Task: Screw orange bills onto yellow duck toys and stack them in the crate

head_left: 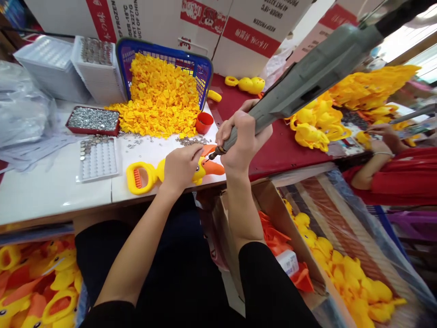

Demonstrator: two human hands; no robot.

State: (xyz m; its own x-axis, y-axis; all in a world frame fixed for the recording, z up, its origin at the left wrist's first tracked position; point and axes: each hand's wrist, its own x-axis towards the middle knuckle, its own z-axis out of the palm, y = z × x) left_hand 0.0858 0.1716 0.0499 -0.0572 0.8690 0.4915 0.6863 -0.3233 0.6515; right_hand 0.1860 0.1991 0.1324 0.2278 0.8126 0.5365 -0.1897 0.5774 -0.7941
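Note:
A yellow toy duck (160, 170) with a ring handle and an orange bill (214, 168) lies on the white table top near its front edge. My left hand (180, 167) is closed over the duck's middle and pins it down. My right hand (242, 136) is wrapped round the front of a grey power screwdriver (293, 84), which slants down from the upper right. Its bit (210, 157) points at the duck's head beside the bill; whether it touches a screw is too small to tell. Small screws (189, 140) lie behind my left hand.
A blue basket (209, 68) spills yellow plastic pieces (160, 100). Near it are a red cup (204, 123), a tray of metal parts (93, 120) and a white tray (99, 159). Boxes of duck parts flank my legs. A co-worker's arm (372, 157) is at the right.

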